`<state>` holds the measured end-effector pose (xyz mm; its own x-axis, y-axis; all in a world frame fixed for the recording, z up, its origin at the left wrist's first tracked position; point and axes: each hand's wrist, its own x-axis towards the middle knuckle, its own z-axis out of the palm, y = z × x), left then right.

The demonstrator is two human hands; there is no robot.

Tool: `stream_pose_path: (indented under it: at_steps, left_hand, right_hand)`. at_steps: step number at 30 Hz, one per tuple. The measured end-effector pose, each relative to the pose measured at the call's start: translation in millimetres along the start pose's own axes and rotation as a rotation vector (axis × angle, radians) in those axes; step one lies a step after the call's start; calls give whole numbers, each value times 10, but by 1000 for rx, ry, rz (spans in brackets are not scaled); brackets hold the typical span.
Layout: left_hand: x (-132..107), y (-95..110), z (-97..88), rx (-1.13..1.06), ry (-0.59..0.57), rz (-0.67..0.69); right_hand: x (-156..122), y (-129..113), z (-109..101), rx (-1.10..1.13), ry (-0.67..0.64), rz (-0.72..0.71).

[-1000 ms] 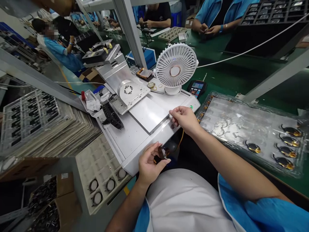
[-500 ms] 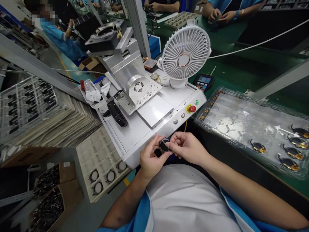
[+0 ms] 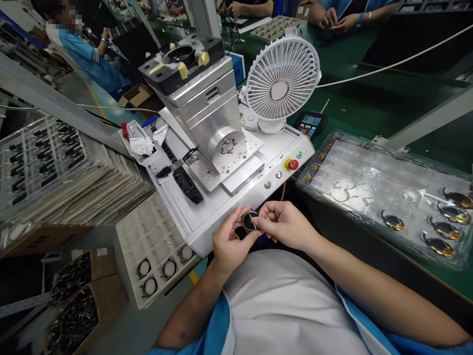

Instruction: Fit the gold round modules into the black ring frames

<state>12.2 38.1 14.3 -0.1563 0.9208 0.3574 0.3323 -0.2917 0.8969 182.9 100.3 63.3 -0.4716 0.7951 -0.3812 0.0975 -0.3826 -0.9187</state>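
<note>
A small round black part (image 3: 250, 220) is held between both hands just in front of the white machine's front edge (image 3: 207, 235). My left hand (image 3: 228, 244) grips it from below and the left with curled fingers. My right hand (image 3: 284, 224) pinches its right side with thumb and fingertips. On the machine, a metal fixture block (image 3: 207, 106) with a round disc face (image 3: 229, 146) stands over the grey plate (image 3: 246, 176). A red button (image 3: 293, 164) and a green light (image 3: 299, 155) sit on the front right corner.
A white desk fan (image 3: 281, 84) stands behind the machine. At right lies a clear blister tray (image 3: 373, 182) with several gold-and-black parts (image 3: 391, 222). A cream tray (image 3: 148, 251) with three rings sits lower left, beside stacked trays (image 3: 55, 172) and boxes. Other people work across the green bench (image 3: 369, 103).
My right hand left the machine's buttons and joined my left hand on the round part. The metal fixture block has slid forward toward me over the plate.
</note>
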Motion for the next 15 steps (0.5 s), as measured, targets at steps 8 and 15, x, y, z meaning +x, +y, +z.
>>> stream_pose_path:
  at_steps: [8, 15]
  left_hand:
    - [-59, -86, 68, -25, -52, 20]
    - [-42, -247, 74, 12, -205, 39]
  right_hand:
    - [41, 186, -25, 131, 8, -26]
    - [-618, 448, -1351, -281, 813, -177]
